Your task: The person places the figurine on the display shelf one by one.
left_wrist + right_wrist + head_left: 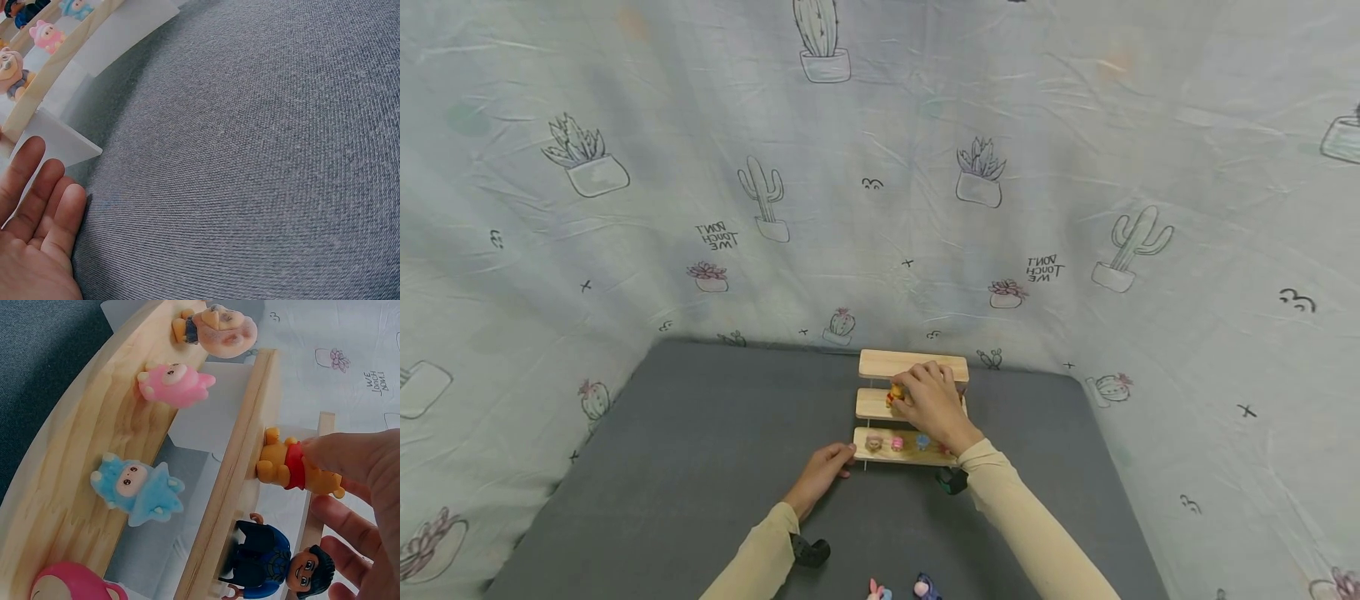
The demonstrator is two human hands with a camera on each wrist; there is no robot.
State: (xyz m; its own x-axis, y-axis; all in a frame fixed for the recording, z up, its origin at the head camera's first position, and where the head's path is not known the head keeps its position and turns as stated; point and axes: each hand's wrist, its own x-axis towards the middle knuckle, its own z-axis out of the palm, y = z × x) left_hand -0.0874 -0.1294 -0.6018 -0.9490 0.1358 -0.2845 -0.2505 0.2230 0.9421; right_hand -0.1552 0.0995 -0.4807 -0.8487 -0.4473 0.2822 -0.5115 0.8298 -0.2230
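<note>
A three-step wooden shelf point(880, 364) with white supports stands at the table's back. My right hand point(931, 402) pinches a yellow bear figure point(275, 464) in a red shirt by its upper body, its feet at the middle step. Beside it on that step is a black-haired toy figure point(269, 559) in dark clothes. The bottom step carries a figure in a pinkish hood point(228, 331), a pink figure point(178, 384), a light-blue figure point(140, 487) and a magenta figure point(75, 584). My left hand point(823, 477), fingers mostly straight, rests at the bottom step's left end.
Two more figures, one pink-eared point(877, 590) and one dark blue point(927, 587), lie at the near edge of view on the grey table point(715, 467). A cactus-print curtain point(880, 250) rises behind and along the sides.
</note>
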